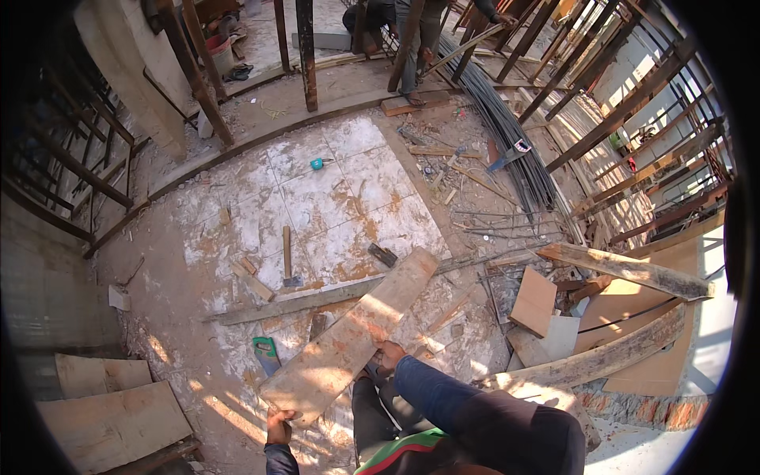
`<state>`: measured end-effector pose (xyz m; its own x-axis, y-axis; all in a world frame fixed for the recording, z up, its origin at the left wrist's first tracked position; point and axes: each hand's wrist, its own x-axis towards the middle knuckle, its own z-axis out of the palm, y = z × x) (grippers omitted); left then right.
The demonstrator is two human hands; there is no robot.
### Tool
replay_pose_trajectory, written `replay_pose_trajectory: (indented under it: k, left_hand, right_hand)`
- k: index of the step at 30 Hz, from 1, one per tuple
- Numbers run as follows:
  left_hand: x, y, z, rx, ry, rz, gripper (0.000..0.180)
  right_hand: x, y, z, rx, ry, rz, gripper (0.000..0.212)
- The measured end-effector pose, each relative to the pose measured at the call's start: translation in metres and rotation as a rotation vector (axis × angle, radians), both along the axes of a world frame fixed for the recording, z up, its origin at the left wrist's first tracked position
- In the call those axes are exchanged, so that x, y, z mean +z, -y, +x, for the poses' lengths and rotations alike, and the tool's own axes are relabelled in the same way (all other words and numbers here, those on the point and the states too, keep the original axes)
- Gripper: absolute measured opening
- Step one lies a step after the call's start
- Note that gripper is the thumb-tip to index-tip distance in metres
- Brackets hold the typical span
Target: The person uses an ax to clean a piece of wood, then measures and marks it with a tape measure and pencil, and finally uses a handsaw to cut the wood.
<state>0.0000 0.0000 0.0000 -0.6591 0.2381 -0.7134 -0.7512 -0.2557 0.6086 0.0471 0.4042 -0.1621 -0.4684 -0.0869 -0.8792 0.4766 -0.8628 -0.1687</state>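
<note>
Holding plank [352, 336] over floor [198, 285]: left hand [279, 427] clamps near end, right hand [388, 356] grips side edge. Keep level, avoid saw [266, 355].

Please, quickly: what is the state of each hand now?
Left hand: closed on the near end of the plank.
Right hand: gripping the plank's right edge.

long stained wooden plank [352, 336], tilted
</note>
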Motion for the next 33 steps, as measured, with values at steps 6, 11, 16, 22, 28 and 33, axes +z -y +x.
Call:
replay_pose_trajectory:
  k: [6,11,16,22,28,33]
  left_hand:
    - [-0.023,0.051,-0.039,-0.022,-0.026,-0.097,0.082]
    - [-0.142,0.092,-0.058,-0.147,0.015,-0.308,0.072]
    - [-0.273,0.133,-0.018,-0.014,0.057,-0.749,0.042]
    - [-0.423,0.183,0.025,0.082,-0.112,-1.162,0.050]
    - [-0.509,0.140,0.004,0.040,-0.231,-1.362,0.065]
    - [-0.556,0.004,-0.061,-0.173,-0.727,-1.358,0.062]
  right_hand:
    - [-0.038,0.076,-0.004,-0.040,0.042,-0.018,0.043]
    - [-0.124,0.090,-0.005,0.247,0.161,0.023,0.038]
    - [-0.176,0.086,-0.025,1.088,-0.036,0.181,0.035]
    - [-0.278,0.057,-0.150,1.121,-0.615,1.156,0.030]
    - [-0.381,0.027,-0.284,1.311,-0.695,1.546,0.029]
    - [-0.411,0.046,-0.354,1.207,-0.785,1.608,0.027]
